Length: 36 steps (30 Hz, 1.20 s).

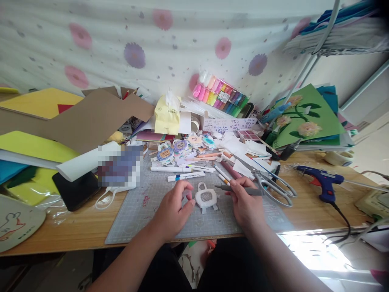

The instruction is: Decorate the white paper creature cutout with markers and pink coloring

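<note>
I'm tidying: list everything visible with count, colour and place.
white cutout: one, white, on mat
pen: one, grey, in right hand
mat: one, grey, on desk
scissors: one pair, grey, mat's right
markers: several, mostly white, on mat
patterned cutouts: several, multicoloured, mat's rear
glue gun: one, blue, right
colourful pack: one, multicoloured, before curtain
green card: one, green, right rear
desk: one, brown, under mat
curtain: one, white, behind desk
small clutter: uncountable, mixed, rear
left hand: one, bare, beside white cutout
right hand: one, bare, round pen
</note>
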{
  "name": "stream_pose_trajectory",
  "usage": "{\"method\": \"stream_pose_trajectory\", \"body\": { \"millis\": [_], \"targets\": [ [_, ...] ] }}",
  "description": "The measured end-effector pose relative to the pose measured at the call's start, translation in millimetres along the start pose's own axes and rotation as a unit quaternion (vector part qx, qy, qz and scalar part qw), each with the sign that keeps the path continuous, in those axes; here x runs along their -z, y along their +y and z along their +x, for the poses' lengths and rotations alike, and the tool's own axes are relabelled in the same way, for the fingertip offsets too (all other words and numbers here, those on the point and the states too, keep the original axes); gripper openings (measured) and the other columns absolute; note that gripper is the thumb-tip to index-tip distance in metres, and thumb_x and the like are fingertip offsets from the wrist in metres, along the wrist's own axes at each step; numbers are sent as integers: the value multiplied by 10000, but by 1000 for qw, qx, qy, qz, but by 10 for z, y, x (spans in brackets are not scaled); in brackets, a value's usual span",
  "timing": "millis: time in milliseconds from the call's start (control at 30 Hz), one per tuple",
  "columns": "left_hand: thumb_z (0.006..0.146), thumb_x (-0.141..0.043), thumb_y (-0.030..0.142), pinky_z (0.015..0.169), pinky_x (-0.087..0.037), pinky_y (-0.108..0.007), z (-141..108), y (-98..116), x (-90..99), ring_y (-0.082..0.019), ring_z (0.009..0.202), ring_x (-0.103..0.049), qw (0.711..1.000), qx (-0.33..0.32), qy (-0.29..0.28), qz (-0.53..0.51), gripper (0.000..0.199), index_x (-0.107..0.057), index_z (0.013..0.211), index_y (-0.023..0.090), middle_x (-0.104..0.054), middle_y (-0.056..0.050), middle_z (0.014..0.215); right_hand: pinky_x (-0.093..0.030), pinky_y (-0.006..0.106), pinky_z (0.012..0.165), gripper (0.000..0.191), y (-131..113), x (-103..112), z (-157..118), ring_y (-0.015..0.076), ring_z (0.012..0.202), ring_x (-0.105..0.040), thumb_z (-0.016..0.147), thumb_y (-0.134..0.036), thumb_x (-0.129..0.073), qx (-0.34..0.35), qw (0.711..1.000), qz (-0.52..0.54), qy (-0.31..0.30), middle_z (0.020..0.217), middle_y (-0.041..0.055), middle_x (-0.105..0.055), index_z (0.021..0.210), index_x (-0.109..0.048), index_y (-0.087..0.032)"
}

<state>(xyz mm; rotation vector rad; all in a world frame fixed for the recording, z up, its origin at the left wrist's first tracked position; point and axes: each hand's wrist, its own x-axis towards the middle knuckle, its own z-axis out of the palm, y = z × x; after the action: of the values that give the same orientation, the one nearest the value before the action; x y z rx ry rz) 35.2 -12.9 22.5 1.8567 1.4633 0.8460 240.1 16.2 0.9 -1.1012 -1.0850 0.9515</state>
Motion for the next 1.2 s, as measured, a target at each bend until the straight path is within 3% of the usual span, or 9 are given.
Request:
{"method": "stream_pose_trajectory", "body": {
  "millis": [200,433,600,833,933,1033,1100,1167,1200],
  "targets": [
    [921,-433,270,827,-449,-315,-150,84,26,-192,925,-587,988,11,-34,-153,244,-559,1123,214,-636,-41,968,-427,278,568,187,-251,27,-214,147,534,-547,721,-381,-758,-52,968,197,-149,559,-13,-619,775,-697,-212],
    [899,-519,260,888,-458,-321,-263,218,6,-194,978,-647,967,21,-49,-250,244,-507,1140,224,-649,-49,1045,-380,240,556,150,-357,26,-348,123,505,-550,733,-336,-743,-87,965,183,-168,506,-16,-630,738,-710,-189],
    [859,-554,223,868,-476,-317,-344,332,54,-208,1019,-638,979,-2,-60,-193,217,-549,1076,231,-684,-46,1028,-391,240,544,178,-373,52,-409,131,505,-558,716,-307,-768,-91,961,152,-211,527,-17,-657,730,-631,-194],
    [848,-552,296,601,-478,-256,-495,381,-71,-141,611,-588,983,16,-47,-175,99,-560,896,209,-616,15,667,-394,244,493,249,-309,10,-603,127,448,-516,800,-346,-700,-26,965,145,-218,494,-23,-631,663,-547,-205],
    [847,-542,377,563,-483,-261,-530,311,-154,-145,582,-576,980,26,-55,-191,181,-548,898,203,-622,1,670,-371,231,465,282,-234,3,-645,109,414,-477,817,-373,-677,-28,963,146,-224,452,-48,-565,649,-525,-205],
    [799,-611,372,712,-521,-325,-490,168,-114,-195,758,-632,996,4,1,-91,262,-589,1007,214,-682,-49,855,-412,246,470,238,-217,89,-528,134,449,-536,817,-400,-663,-18,972,64,-225,496,-26,-597,706,-601,-199],
    [792,-626,378,787,-510,-363,-430,46,-34,-221,837,-625,996,-9,84,12,288,-615,1037,226,-675,-59,912,-510,304,609,167,-230,192,-349,199,664,-658,815,-371,-664,67,981,-49,-176,729,43,-711,819,-683,-205],
    [829,-578,392,791,-508,-375,-369,-70,40,-225,838,-617,984,-15,156,89,244,-622,1002,224,-660,-61,925,-500,428,880,258,-220,301,-138,282,1013,-648,815,-314,-662,185,951,-180,-172,1059,107,-717,1056,-700,-229],
    [849,-551,386,783,-510,-371,-346,-117,64,-221,828,-616,978,-16,174,115,221,-619,982,222,-655,-58,922,-459,487,954,461,-199,351,-45,327,1139,-586,754,-307,-724,224,927,-246,-176,1209,136,-661,1202,-647,-234]
  ]
}}
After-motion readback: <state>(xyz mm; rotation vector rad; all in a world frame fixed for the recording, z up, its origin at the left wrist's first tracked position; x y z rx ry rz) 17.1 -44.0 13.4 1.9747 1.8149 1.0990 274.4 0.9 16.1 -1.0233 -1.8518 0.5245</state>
